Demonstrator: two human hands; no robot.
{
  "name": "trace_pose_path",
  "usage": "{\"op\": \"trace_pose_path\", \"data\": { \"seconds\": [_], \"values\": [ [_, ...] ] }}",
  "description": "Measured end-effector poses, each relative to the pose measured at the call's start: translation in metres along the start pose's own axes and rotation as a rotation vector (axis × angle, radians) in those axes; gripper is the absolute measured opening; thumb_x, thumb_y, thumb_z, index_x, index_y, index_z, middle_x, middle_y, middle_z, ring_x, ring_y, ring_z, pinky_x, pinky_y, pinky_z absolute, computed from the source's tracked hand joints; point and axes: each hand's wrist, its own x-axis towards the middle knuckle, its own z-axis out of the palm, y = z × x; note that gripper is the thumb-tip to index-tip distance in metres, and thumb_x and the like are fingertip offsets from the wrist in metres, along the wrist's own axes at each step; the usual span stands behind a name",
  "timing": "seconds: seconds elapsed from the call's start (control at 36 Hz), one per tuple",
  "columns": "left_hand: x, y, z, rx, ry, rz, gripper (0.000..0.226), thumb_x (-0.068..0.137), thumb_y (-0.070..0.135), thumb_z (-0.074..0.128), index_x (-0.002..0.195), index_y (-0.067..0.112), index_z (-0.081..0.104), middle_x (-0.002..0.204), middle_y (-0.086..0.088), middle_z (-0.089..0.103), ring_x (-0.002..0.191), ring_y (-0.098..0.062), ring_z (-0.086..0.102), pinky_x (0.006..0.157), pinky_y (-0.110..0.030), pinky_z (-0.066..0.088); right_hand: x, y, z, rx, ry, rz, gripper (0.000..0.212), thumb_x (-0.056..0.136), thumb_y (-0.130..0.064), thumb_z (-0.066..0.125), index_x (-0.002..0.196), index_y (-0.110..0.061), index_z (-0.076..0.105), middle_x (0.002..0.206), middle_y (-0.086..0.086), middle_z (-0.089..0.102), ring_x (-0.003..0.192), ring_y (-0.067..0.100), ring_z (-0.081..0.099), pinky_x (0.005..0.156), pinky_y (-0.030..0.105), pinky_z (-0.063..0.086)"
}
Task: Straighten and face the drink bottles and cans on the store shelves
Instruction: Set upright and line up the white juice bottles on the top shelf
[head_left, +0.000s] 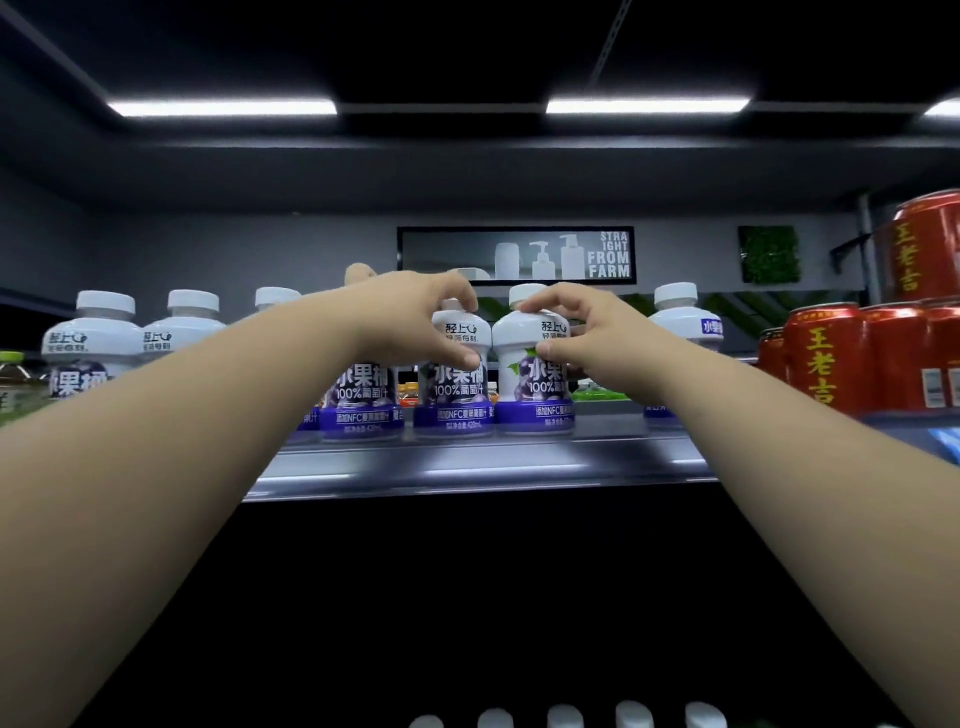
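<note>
A row of white grape juice bottles with purple bases stands upright along the top shelf. My left hand grips the upper part of the middle bottle, thumb on its front and fingers over its cap. My right hand holds the neighbouring bottle at its shoulder, just right of the first. The two bottles touch, labels facing me. Another bottle stands partly hidden behind my left forearm. A further bottle sits to the right, behind my right wrist.
Red cans are stacked in two layers at the shelf's right end. More white bottles line the left, with a green-capped bottle at the far left. White caps show on a lower shelf. A dark panel hangs overhead.
</note>
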Motion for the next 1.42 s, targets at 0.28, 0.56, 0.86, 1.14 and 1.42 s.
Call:
{"op": "trace_pose_path", "data": {
  "seconds": [0.28,0.56,0.86,1.14,1.42],
  "values": [
    [-0.007,-0.008,-0.002,-0.017,0.009,-0.022,0.033,0.088,0.055,0.064,0.119,0.053,0.053,0.108,0.015,0.063,0.12,-0.019,0.057,0.118,-0.057,-0.005,0.0,-0.003,0.011,-0.038,0.02,-0.05,0.034,0.095,-0.011,0.066,0.115,-0.038,0.063,0.122,-0.01,0.065,0.101,0.015,0.067,0.088,0.037,0.057],
    [-0.007,0.02,-0.004,-0.019,0.08,-0.019,0.069,0.076,0.064,0.07,0.138,0.051,0.041,0.159,-0.007,0.026,0.15,-0.027,0.014,0.119,-0.055,0.007,-0.025,-0.021,-0.018,-0.263,0.06,-0.099,0.05,0.089,-0.019,0.076,0.134,-0.031,0.059,0.122,-0.017,0.058,0.115,0.001,0.051,0.091,0.015,0.04],
    [0.004,0.135,0.036,-0.458,0.226,0.26,0.069,0.083,0.032,0.076,0.143,0.027,0.041,0.138,0.005,0.047,0.126,-0.014,0.046,0.104,-0.027,0.037,-0.063,0.028,-0.086,-0.184,0.463,0.174,0.075,0.088,-0.013,0.064,0.151,-0.031,0.029,0.134,0.003,0.044,0.101,0.019,0.054,0.073,0.027,0.051],
    [0.029,0.18,0.09,-0.882,0.048,-0.068,0.069,0.079,0.031,0.075,0.137,0.033,0.037,0.106,0.011,0.06,0.091,-0.007,0.063,0.08,-0.028,0.05,-0.071,0.068,-0.084,-0.145,0.187,0.36,0.11,0.055,-0.056,0.087,0.141,-0.023,0.027,0.124,0.002,0.062,0.107,0.019,0.064,0.096,0.044,0.053],
    [0.029,0.183,0.102,-0.98,0.041,-0.118,0.064,0.075,0.055,0.076,0.127,0.032,0.045,0.109,0.011,0.066,0.099,-0.005,0.064,0.09,-0.03,0.051,-0.069,0.073,-0.082,-0.067,0.106,0.334,0.119,0.046,-0.046,0.082,0.145,-0.026,0.018,0.116,0.009,0.065,0.097,0.02,0.065,0.083,0.036,0.053]
  ]
}}
